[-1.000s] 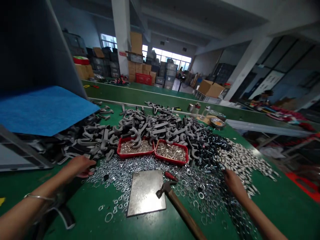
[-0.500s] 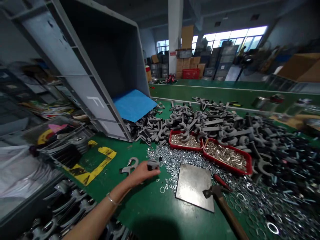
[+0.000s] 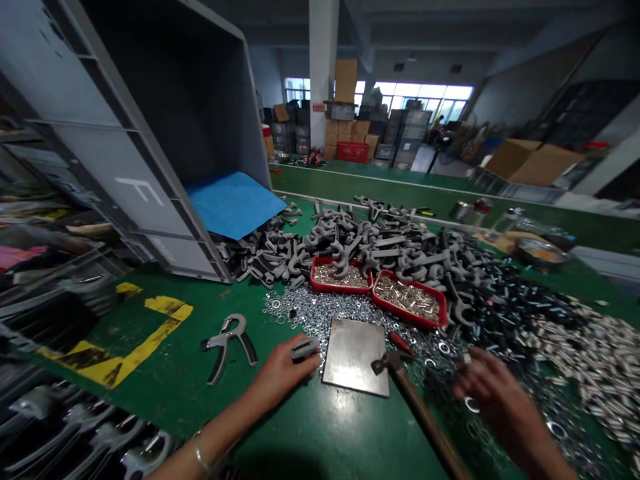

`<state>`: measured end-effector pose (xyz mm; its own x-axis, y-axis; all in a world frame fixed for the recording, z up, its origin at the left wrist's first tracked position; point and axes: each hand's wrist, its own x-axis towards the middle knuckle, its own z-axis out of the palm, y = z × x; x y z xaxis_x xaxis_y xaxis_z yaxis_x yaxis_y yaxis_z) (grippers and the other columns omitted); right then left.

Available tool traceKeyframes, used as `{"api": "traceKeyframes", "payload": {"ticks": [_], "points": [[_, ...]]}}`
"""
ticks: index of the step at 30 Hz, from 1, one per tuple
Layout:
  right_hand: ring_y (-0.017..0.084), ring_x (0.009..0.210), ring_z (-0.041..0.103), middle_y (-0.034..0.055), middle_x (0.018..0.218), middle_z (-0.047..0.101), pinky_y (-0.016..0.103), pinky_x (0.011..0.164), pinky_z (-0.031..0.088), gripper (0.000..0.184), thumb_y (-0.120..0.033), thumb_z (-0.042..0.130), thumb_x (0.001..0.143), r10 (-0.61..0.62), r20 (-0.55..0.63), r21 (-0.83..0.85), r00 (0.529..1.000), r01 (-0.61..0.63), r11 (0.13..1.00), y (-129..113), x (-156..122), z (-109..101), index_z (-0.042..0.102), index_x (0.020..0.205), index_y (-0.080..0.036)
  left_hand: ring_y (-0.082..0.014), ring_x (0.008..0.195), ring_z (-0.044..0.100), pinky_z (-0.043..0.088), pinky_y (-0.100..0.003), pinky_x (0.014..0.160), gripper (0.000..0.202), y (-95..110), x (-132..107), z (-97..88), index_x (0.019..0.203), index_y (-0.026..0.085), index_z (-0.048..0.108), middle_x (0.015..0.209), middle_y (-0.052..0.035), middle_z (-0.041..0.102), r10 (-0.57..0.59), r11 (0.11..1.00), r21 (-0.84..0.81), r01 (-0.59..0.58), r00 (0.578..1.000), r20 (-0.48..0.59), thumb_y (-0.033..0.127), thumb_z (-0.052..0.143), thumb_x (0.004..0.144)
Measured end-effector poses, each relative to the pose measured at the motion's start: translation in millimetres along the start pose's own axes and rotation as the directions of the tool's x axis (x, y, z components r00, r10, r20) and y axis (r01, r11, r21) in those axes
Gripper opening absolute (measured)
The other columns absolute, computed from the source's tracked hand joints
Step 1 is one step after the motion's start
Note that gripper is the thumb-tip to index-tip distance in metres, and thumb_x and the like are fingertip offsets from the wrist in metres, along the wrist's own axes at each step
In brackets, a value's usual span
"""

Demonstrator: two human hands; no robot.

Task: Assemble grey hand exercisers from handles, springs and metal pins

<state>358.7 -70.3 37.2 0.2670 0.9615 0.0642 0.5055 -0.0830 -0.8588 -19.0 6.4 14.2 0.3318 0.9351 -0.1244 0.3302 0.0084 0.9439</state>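
Observation:
My left hand (image 3: 281,375) is shut on a small grey handle piece (image 3: 304,349), just left of a square steel plate (image 3: 355,357). A plier-shaped grey and black part (image 3: 228,348) lies apart from that hand on the green bench. My right hand (image 3: 493,393) is blurred above loose steel washers (image 3: 440,348), its fingers curled, and whatever they hold cannot be made out. Between my hands lies a wooden-handled hammer (image 3: 417,407), its head by the plate. A red-handled tool (image 3: 401,343) shows beyond the hammer head.
Two red trays (image 3: 339,276) of small metal pieces sit within a heap of grey handles (image 3: 370,243). A tipped grey crate (image 3: 150,153) with a blue sheet (image 3: 233,204) stands at left. Black bolts and silver sleeves (image 3: 575,340) spread right.
My right hand has come into view over the washers. My left hand has moved right toward the plate, still gripping the grey piece and uncovering the plier-shaped part.

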Motion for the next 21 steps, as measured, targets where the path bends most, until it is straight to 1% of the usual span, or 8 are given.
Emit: {"api": "traceKeyframes", "payload": {"ticks": [1, 2, 3, 6, 11, 16, 19, 21], "points": [[0.020, 0.066, 0.065, 0.0042, 0.083, 0.067, 0.037, 0.063, 0.055, 0.037, -0.052, 0.048, 0.096, 0.021, 0.069, 0.085, 0.997, -0.027, 0.996, -8.4, -14.5, 24.1, 0.059, 0.118, -0.025, -0.0172, 0.067, 0.061, 0.045, -0.027, 0.066, 0.024, 7.3, -1.7, 13.3, 0.090, 0.015, 0.063, 0.073, -0.0015, 0.063, -0.021, 0.991, -0.130, 0.023, 1.000, 0.017, 0.037, 0.067, 0.082], [0.019, 0.064, 0.064, 0.0038, 0.082, 0.066, 0.037, 0.063, 0.054, 0.037, -0.051, 0.053, 0.094, 0.072, 0.218, 0.299, 0.973, -0.137, 0.944, -16.9, -27.4, 49.6, 0.059, 0.118, -0.023, -0.0165, 0.066, 0.060, 0.046, -0.027, 0.064, 0.028, 13.7, -3.8, 26.6, 0.092, 0.014, 0.065, 0.074, -0.0023, 0.064, -0.037, 0.971, -0.236, 0.046, 0.998, 0.041, 0.038, 0.070, 0.079], [0.019, 0.066, 0.065, 0.0025, 0.079, 0.064, 0.037, 0.067, 0.053, 0.035, -0.048, 0.058, 0.092, 0.075, 0.395, 0.448, 0.916, -0.263, 0.854, -25.3, -38.1, 73.6, 0.060, 0.116, -0.022, -0.0159, 0.065, 0.060, 0.046, -0.026, 0.063, 0.031, 18.8, -6.1, 39.1, 0.094, 0.013, 0.066, 0.075, -0.0031, 0.065, -0.046, 0.945, -0.321, 0.066, 0.996, 0.070, 0.039, 0.073, 0.077], [0.016, 0.071, 0.061, 0.0026, 0.089, 0.063, 0.032, 0.068, 0.052, 0.029, -0.045, 0.068, 0.087, -0.006, 0.551, 0.630, 0.835, -0.411, 0.659, -46.5, -57.2, 119.1, 0.063, 0.103, -0.022, -0.0147, 0.066, 0.060, 0.046, -0.025, 0.063, 0.030, 24.4, -13.1, 64.1, 0.092, 0.013, 0.067, 0.077, -0.0039, 0.066, -0.037, 0.884, -0.458, 0.097, 0.990, 0.138, 0.037, 0.076, 0.075], [0.009, 0.056, 0.048, -0.0015, 0.075, 0.058, 0.022, 0.051, 0.045, 0.031, -0.048, 0.069, 0.086, 0.012, 0.622, 0.629, 0.783, -0.509, 0.587, -54.8, -63.3, 123.3, 0.063, 0.097, -0.021, -0.0135, 0.066, 0.059, 0.045, -0.024, 0.063, 0.028, 14.9, -23.6, 66.2, 0.092, 0.015, 0.069, 0.077, -0.0028, 0.066, -0.057, 0.856, -0.503, 0.120, 0.989, 0.140, 0.034, 0.078, 0.074], [0.006, 0.052, 0.038, -0.0037, 0.070, 0.053, 0.016, 0.048, 0.040, 0.028, -0.044, 0.074, 0.083, 0.069, 0.572, 0.701, 0.817, -0.531, 0.475, -47.6, -69.6, 131.2, 0.064, 0.087, -0.019, -0.0132, 0.062, 0.058, 0.045, -0.025, 0.061, 0.028, 8.9, -31.7, 65.4, 0.090, 0.014, 0.068, 0.073, -0.0023, 0.065, -0.094, 0.830, -0.534, 0.162, 0.984, 0.153, 0.036, 0.078, 0.075], [0.005, 0.046, 0.028, -0.0076, 0.061, 0.043, 0.014, 0.040, 0.036, 0.026, -0.044, 0.070, 0.087, 0.113, 0.584, 0.726, 0.804, -0.579, 0.371, -43.7, -74.5, 137.1, 0.061, 0.087, -0.020, -0.0130, 0.061, 0.057, 0.045, -0.025, 0.060, 0.030, 8.0, -34.9, 67.6, 0.089, 0.015, 0.067, 0.071, -0.0012, 0.064, -0.110, 0.822, -0.541, 0.179, 0.981, 0.159, 0.037, 0.079, 0.073], [0.005, 0.043, 0.024, -0.0094, 0.056, 0.037, 0.014, 0.036, 0.034, 0.026, -0.044, 0.070, 0.087, 0.124, 0.590, 0.725, 0.798, -0.591, 0.353, -43.2, -76.8, 138.0, 0.058, 0.085, -0.021, -0.0130, 0.062, 0.057, 0.044, -0.025, 0.061, 0.031, 7.7, -36.7, 68.8, 0.090, 0.015, 0.068, 0.072, -0.0014, 0.064, -0.119, 0.824, -0.537, 0.182, 0.981, 0.151, 0.038, 0.079, 0.072]]}}
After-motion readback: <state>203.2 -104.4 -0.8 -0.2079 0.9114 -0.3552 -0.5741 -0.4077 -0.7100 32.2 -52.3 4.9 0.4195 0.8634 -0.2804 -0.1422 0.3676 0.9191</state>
